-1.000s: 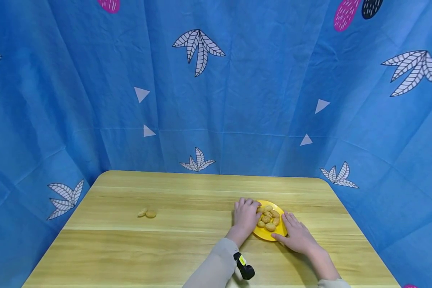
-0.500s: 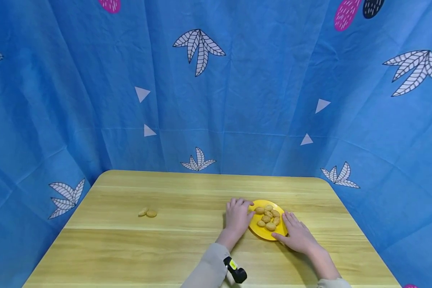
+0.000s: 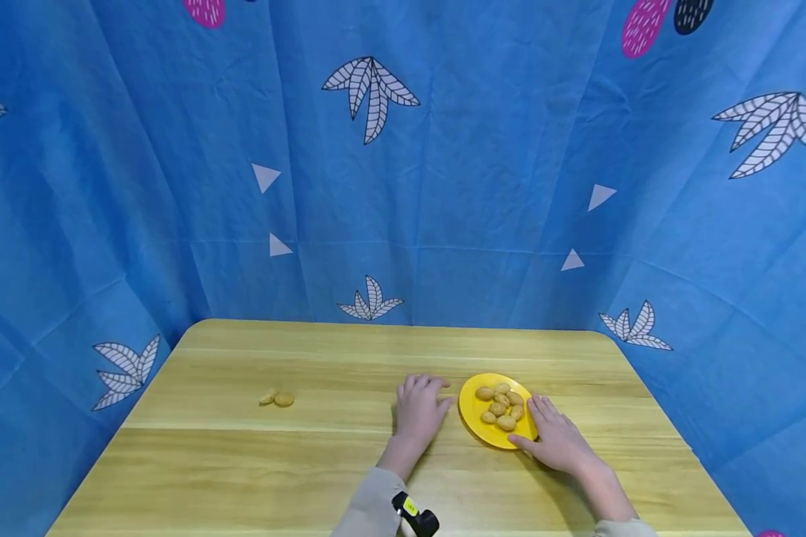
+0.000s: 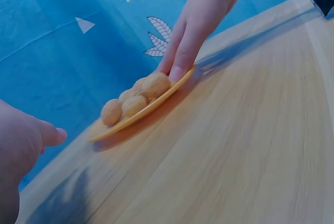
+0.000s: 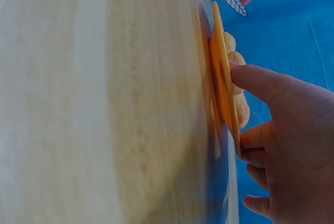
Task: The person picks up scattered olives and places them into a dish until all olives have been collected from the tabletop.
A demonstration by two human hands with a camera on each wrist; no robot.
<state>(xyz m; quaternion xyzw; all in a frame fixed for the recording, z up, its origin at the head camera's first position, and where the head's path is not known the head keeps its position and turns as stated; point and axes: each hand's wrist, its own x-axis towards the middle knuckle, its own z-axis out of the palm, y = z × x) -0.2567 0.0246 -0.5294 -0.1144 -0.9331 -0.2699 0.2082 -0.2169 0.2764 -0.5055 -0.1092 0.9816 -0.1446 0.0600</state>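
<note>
A round yellow plate (image 3: 472, 429) stands toward the right of the table, bearing several tan, rough-shelled nuts (image 3: 507, 423) that look like walnuts. My right hand (image 3: 559, 441) rests at the plate's right side, its fingers fairly straight along the rim and its thumb spread to the front edge. In the right wrist view that thumb (image 5: 255, 80) lies over the rim. My left hand (image 3: 419, 412) is apart from the plate, just to its left, with loosely bent fingers and nothing in them. In the left wrist view only part of this hand (image 4: 23, 140) shows.
Two more nuts (image 3: 283, 399) lie side by side on the left part of the wooden table (image 3: 242, 477). A blue patterned curtain (image 3: 483, 186) hangs behind the table and along its sides. A small black device (image 3: 416, 516) is strapped at my left sleeve.
My left hand has let go of the plate's left rim and moved left, away from it. My right hand, the plate and the nuts keep their places.
</note>
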